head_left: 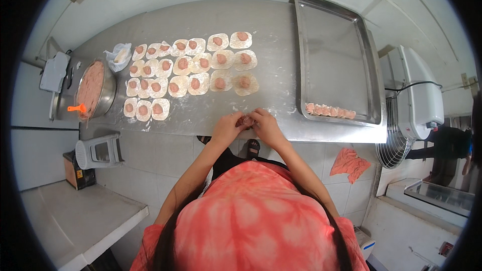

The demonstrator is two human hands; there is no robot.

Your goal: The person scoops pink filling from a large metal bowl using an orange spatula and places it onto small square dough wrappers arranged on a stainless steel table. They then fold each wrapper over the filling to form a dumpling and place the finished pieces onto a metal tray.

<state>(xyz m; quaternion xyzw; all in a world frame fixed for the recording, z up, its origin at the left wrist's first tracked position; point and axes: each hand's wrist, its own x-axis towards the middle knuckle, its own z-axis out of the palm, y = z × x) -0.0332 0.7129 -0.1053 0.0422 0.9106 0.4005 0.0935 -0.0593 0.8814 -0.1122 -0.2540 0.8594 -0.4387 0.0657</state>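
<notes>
At the table's near edge, my left hand [228, 126] and my right hand [267, 128] meet around one small dumpling [247, 120]. The fingertips of both are closed on its wrapper, and meat filling shows at the top. Beyond and to the left, rows of pale round wrappers [202, 63] lie flat on the steel table [273, 70], each with a lump of pink filling. To the right, several shaped dumplings [329, 111] stand in a line along the near side of a large metal tray [373, 70].
A steel bowl [109, 93] of pink filling, with an orange-handled tool [77, 107], sits at the table's left end beside a white plastic bag [118, 56]. Below are a grey stool [98, 151] and a red cloth [350, 165] on the floor. A white machine [414, 90] stands right.
</notes>
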